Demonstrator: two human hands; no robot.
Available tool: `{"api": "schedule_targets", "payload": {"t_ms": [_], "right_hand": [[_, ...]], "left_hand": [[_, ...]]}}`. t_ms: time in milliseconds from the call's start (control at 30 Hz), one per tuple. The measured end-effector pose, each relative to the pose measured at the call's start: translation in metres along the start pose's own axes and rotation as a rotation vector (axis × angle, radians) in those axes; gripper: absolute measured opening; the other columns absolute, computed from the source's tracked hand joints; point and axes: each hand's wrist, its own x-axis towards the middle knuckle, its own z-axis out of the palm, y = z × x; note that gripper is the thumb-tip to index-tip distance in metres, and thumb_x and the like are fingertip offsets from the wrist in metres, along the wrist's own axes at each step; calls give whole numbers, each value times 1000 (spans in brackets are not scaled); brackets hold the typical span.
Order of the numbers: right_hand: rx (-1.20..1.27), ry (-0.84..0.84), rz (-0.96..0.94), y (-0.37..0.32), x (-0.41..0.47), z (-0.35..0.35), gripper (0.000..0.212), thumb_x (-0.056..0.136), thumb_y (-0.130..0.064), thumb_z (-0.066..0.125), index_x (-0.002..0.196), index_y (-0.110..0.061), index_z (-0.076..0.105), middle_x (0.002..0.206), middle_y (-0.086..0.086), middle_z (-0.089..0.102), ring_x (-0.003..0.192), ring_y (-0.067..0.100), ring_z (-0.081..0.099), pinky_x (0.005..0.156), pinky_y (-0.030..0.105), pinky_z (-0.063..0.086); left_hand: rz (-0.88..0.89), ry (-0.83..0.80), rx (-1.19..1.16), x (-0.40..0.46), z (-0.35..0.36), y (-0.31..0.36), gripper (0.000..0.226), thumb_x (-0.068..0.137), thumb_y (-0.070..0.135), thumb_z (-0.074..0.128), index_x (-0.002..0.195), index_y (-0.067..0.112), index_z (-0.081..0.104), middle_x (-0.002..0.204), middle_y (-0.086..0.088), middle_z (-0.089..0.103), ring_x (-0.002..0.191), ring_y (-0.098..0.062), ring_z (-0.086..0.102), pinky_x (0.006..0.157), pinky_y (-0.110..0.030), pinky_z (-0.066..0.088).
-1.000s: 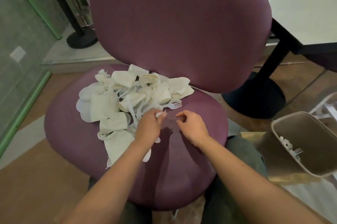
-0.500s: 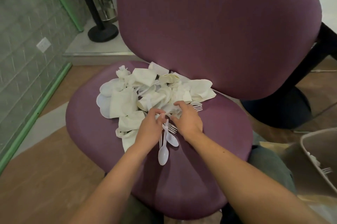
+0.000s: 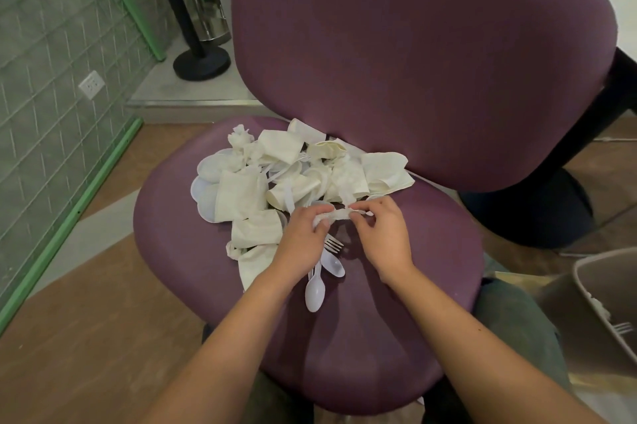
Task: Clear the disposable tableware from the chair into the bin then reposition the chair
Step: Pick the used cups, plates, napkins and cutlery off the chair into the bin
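Gathering continues: both hands, apart a second ago, now pinch one crumpled napkin [image 3: 339, 215], left hand [image 3: 303, 241] and right hand [image 3: 382, 234], cutlery [image 3: 322, 272] under the left, bin [image 3: 593, 313] awaiting.

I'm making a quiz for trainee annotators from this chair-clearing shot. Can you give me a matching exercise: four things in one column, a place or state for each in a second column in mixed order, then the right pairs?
Things:
1. napkin
2. spoon
3. bin
4. flattened cups

Places or states:
A. standing on the floor at the right of the chair, a fork inside
B. pinched between the left hand and right hand
C. heaped at the back of the seat
D. lying on the seat below the left hand, bowl toward the camera

Pairs: 1-B, 2-D, 3-A, 4-C
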Motion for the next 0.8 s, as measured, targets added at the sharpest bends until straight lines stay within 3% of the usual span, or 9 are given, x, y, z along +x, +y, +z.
{"api": "schedule_targets", "payload": {"t_ms": [133, 233, 367, 467, 567, 633, 700, 800], "right_hand": [[167, -27, 10, -17, -12, -12, 14, 87, -13, 65, 93, -24, 71, 104, -15, 62, 89, 13, 62, 80, 24, 51], [344, -105, 118, -30, -19, -21, 12, 89, -12, 64, 91, -21, 71, 92, -10, 70, 78, 13, 66, 72, 19, 51], [460, -134, 151, -36, -21, -29, 9, 89, -11, 66, 95, -16, 70, 92, -1, 73, 71, 8, 63, 62, 9, 46], [442, -59, 162, -33, -19, -30, 6, 85, -14, 71, 89, -19, 71, 88, -1, 71, 70, 2, 61, 65, 10, 45], [402, -34, 159, -32, -20, -27, 5, 82, -18, 75, 84, -22, 73, 88, -3, 71, 77, 8, 62, 72, 16, 45], [376, -47, 149, -33, -24, -22, 4, 82, -19, 74, 84, -23, 74, 90, -2, 69, 78, 6, 61, 72, 12, 42], [353, -83, 129, -36, -30, -16, 7, 84, -20, 73, 88, -24, 76, 94, 0, 65, 85, 6, 60, 73, 9, 41], [395, -120, 115, -39, -39, -8, 13, 82, -24, 76, 95, -27, 73, 104, -4, 58, 94, 11, 61, 80, 21, 49]], "left_hand": [[19, -66, 30, -3, 6, 7, 57, 91, 23, 63, 142, 32, 39, 131, 5, 37, 100, -1, 47, 98, -26, 40], [22, -112, -33, -6, 7, 15, 68, 89, 28, 66, 147, 35, 30, 125, 9, 30, 102, -9, 53, 89, -17, 40], [73, -102, 114, -7, 3, 18, 43, 95, 35, 56, 136, 30, 45, 116, 10, 35, 110, -10, 51, 89, -24, 37], [74, -110, 160, -9, 2, 19, 33, 99, 34, 46, 128, 18, 49, 120, 7, 40, 108, -9, 47, 87, -27, 35], [-54, -135, -107, -11, 2, 23, 22, 97, 32, 46, 116, 21, 51, 117, 4, 49, 104, -9, 49, 84, -28, 35], [-159, -131, -317, -12, 1, 25, 28, 91, 46, 46, 108, 25, 51, 111, 1, 56, 105, -15, 55, 88, -35, 43], [-223, -104, -428, -13, 0, 25, 50, 88, 64, 44, 119, 25, 48, 112, 7, 57, 112, -16, 56, 99, -41, 44], [-246, -19, -533, -12, -2, 25, 39, 95, 54, 46, 127, 34, 36, 109, 17, 55, 109, -10, 58, 98, -35, 45]]}}
